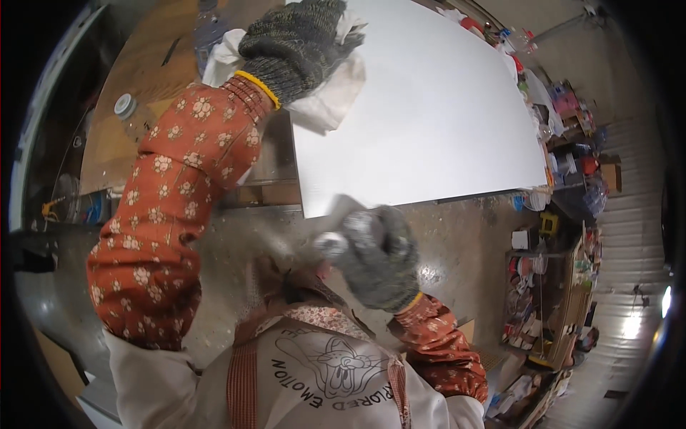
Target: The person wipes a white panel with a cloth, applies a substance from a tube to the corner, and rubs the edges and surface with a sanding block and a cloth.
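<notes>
A large white board point(429, 121) lies in front of me, one corner close to my body. My left hand point(293, 53), in a dark grey knit glove with a yellow cuff, is closed on a crumpled white cloth point(332, 100) at the board's left edge. My right hand point(382, 261), gloved alike, is bent in front of my chest beside the near corner. It is closed round a blurred greyish thing point(339, 222) with a pale rounded end; motion hides its kind. Red flowered sleeves cover both forearms.
Left of the board, a brown wooden tabletop point(150, 64) bears a clear bottle point(207, 36) and a jar with a white lid point(125, 107). Mixed clutter point(564, 107) lines the board's right side. Loaded shelves point(543, 286) stand farther right on the concrete floor point(457, 236).
</notes>
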Motion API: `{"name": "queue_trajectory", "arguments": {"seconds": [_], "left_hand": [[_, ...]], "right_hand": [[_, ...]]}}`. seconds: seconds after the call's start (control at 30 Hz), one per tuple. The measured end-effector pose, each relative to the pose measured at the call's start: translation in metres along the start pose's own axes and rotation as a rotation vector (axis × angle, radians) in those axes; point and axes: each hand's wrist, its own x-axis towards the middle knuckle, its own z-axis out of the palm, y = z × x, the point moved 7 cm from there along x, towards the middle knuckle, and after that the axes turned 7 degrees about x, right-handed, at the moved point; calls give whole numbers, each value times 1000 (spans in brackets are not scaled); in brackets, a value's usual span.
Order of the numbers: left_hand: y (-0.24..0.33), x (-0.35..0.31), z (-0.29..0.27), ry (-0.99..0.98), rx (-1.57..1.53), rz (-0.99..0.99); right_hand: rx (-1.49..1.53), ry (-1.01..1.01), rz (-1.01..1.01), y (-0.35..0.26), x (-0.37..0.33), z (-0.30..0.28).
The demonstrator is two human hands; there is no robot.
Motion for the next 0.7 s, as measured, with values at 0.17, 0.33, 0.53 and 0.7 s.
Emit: {"name": "queue_trajectory", "arguments": {"seconds": [0.17, 0.33, 0.53, 0.7], "left_hand": [[12, -24, -1, 14, -45, -92], [1, -17, 17, -30, -30, -39], [12, -11, 7, -84, 51, -74], [32, -8, -9, -101, 21, -27]], "right_hand": [[51, 5, 114, -2, -2, -12], [84, -81, 223, 4, 38, 13], [-154, -68, 807, 186, -86, -50], [-3, -223, 500, 41, 15, -20]]}}
